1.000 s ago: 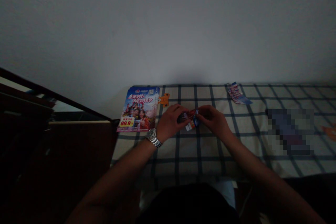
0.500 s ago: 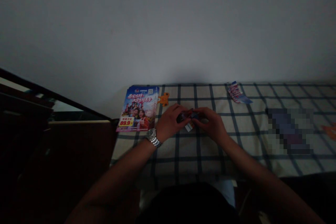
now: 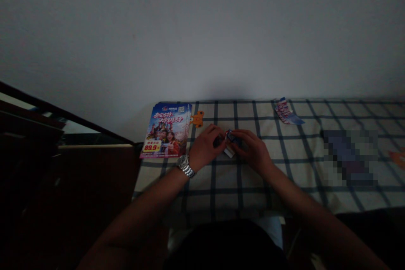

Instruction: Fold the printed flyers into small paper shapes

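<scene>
Both my hands meet over the checked cloth (image 3: 202, 192), fingers bent around a small folded piece of printed paper (image 3: 229, 151). My left hand (image 3: 206, 147), with a metal watch (image 3: 185, 166) at its wrist, grips the paper's left side. On its right side, my right hand (image 3: 253, 148) pinches it between thumb and fingers. A white part of the paper pokes out below the fingertips; its upper part looks dark and coloured. Left of my hands lies a stack of printed flyers (image 3: 167, 128). Much of the folded paper is hidden by my fingers.
A fanned bunch of folded paper pieces (image 3: 286, 112) lies at the back right. A blurred-out dark object (image 3: 349, 158) rests further right. The pale wall (image 3: 202, 33) rises behind the cloth, and a dark rail (image 3: 72, 116) runs along the left.
The folded paper has turned slightly between my fingers, and more of its white part shows. My right hand has shifted a little to the left; the flyers and the bunch stay put.
</scene>
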{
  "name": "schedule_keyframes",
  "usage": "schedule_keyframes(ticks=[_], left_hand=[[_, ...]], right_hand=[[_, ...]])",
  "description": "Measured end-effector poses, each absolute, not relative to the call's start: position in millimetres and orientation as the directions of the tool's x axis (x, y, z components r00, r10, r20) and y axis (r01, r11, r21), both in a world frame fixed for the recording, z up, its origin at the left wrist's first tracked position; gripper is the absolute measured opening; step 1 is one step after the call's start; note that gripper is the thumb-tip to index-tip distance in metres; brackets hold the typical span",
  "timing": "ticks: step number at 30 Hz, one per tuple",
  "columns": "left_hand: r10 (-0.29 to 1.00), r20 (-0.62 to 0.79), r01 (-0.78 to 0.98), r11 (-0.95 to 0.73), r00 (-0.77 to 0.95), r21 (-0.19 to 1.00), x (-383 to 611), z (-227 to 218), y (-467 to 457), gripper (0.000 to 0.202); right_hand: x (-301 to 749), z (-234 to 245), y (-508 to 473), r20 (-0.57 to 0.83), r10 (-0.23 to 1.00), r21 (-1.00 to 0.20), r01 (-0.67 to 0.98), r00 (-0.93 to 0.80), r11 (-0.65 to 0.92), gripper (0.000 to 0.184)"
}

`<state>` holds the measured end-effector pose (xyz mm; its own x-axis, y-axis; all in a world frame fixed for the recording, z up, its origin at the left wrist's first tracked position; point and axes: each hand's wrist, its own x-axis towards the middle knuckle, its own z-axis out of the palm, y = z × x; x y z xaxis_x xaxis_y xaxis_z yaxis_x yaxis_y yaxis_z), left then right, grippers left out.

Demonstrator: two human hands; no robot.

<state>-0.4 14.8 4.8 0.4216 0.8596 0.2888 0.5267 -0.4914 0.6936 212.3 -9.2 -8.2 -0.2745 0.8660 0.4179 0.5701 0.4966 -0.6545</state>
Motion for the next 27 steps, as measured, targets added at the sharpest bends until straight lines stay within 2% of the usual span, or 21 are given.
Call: schedule_keyframes(ticks=[11, 17, 27], left_hand=[[0.883, 0.269, 0.52, -0.449, 0.385, 0.727, 1.7, 2.8, 13.7, 0.006], [0.884, 0.276, 0.504, -0.446, 0.377, 0.74, 2.2, 1.4, 13.5, 0.005], [0.877, 0.275, 0.495, -0.454, 0.393, 0.741, 1.2, 0.2, 14.1, 0.004]], right_hand=[[218.6, -20.1, -11.2, 0.398, 0.834, -0.509, 0.664, -0.382, 0.547, 0.042], [217.2, -16.8, -12.1, 0.421, 0.811, -0.443, 0.688, -0.407, 0.575, 0.033], [216.3, -16.5, -9.3, 0.385, 0.831, -0.501, 0.665, -0.401, 0.553, 0.034]])
